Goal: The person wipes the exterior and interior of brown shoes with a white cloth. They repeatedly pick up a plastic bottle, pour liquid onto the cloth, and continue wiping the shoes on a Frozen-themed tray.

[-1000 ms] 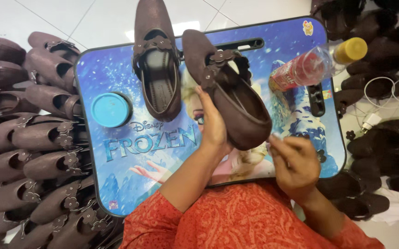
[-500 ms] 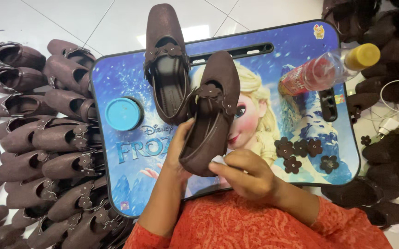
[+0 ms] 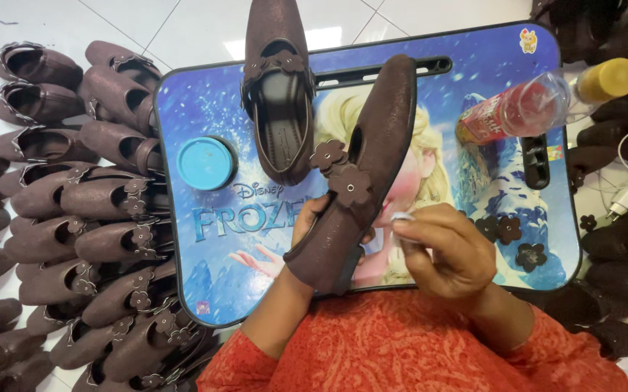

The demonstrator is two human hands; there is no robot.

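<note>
The held brown shoe (image 3: pixel 361 174) has swung upright, and the right hand (image 3: pixel 448 250) has drawn back beside it.

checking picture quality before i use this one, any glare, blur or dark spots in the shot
Head view: glare on the white floor tile above the lap tray; the held shoe and both hands are sharp; the shoes at the right edge sink into shadow.

On my lap sits a blue cartoon-printed plastic tray table (image 3: pixel 219 290), carrying a brown strapped shoe (image 3: pixel 279 109), a round blue lid (image 3: pixel 205 162), a clear yellow-capped bottle (image 3: pixel 539 105) and loose brown flower trims (image 3: pixel 510 239).
</note>
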